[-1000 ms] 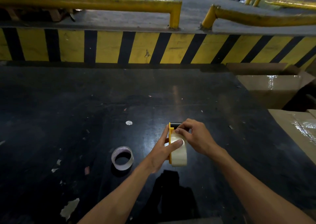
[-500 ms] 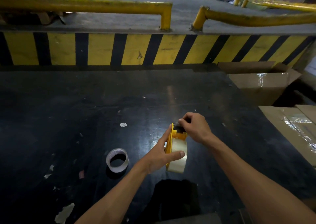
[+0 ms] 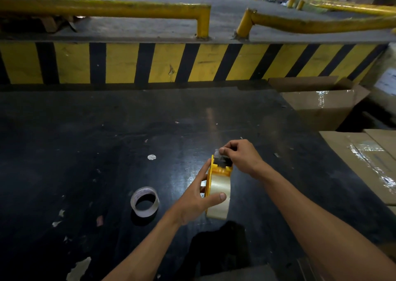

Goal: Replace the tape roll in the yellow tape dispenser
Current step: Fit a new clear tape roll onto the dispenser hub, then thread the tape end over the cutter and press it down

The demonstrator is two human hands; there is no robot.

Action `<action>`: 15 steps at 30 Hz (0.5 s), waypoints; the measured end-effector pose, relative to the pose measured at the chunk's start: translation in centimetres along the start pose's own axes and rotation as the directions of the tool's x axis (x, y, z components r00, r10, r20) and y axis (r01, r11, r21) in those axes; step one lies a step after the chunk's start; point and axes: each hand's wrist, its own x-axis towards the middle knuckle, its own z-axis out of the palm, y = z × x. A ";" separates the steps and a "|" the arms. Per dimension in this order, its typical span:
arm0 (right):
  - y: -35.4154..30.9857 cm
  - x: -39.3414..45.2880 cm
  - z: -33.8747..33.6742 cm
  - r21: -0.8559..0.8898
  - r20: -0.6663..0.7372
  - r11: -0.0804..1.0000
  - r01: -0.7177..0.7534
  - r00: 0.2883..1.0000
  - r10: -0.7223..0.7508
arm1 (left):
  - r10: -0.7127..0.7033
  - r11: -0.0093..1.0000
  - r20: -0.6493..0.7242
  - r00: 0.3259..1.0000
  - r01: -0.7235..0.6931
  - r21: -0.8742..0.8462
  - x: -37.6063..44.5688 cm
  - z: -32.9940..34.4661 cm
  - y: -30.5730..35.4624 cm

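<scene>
The yellow tape dispenser (image 3: 220, 169) stands over the black table, with a full roll of clear tape (image 3: 219, 191) seated in it. My left hand (image 3: 198, 199) grips the dispenser from the left, thumb pressed on the roll. At the dispenser's far end my right hand (image 3: 242, 155) pinches the loose tape end (image 3: 216, 152) between thumb and forefinger, above the dark cutter. A nearly used-up tape roll (image 3: 144, 201) lies flat on the table to the left of my left hand.
The black table (image 3: 85, 141) carries paper scraps and a round white sticker (image 3: 151, 157). Cardboard boxes (image 3: 321, 102) stand at the right edge, another taped box (image 3: 368, 160) nearer. A yellow-and-black striped curb (image 3: 192, 63) runs behind.
My right hand has shifted from the side of the roll to the dispenser's far end and now pinches the tape end. The dispenser has tilted, showing more of the roll.
</scene>
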 end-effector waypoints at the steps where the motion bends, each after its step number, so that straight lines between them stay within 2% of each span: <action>1: 0.1 -0.1 0.0 0.037 0.015 0.999 -0.023 1.000 0.022 | -0.001 1.000 0.005 1.000 0.001 0.007 0.0 0.0 0.1; 4: 0.5 0.1 -0.3 0.136 0.066 0.987 -0.090 0.994 0.082 | 0.003 1.000 0.017 1.000 -0.004 0.023 0.1 0.0 0.3; 6: 0.8 0.2 -0.9 0.244 0.024 0.960 -0.141 0.990 0.139 | 0.013 0.999 0.027 1.000 -0.015 0.042 0.1 -0.1 0.3; 8: 1.5 0.1 -1.6 0.397 -0.028 0.897 -0.193 0.975 0.222 | 0.033 0.998 0.025 0.999 -0.034 0.045 -0.1 -0.3 0.0; 9: 2.1 0.0 -1.7 0.473 -0.009 0.853 -0.222 0.966 0.257 | 0.040 0.999 0.011 0.999 -0.040 0.027 -0.1 -0.5 -0.2; 11: 3.6 -0.7 -0.5 0.584 0.070 0.758 -0.290 0.949 0.308 | 0.039 0.998 -0.037 0.999 -0.041 -0.054 0.0 -0.9 -0.2; 15: 6.0 -3.6 4.3 0.620 0.302 0.659 -0.425 0.905 0.299 | 0.029 0.979 -0.094 0.995 -0.047 -0.198 0.9 -2.0 0.1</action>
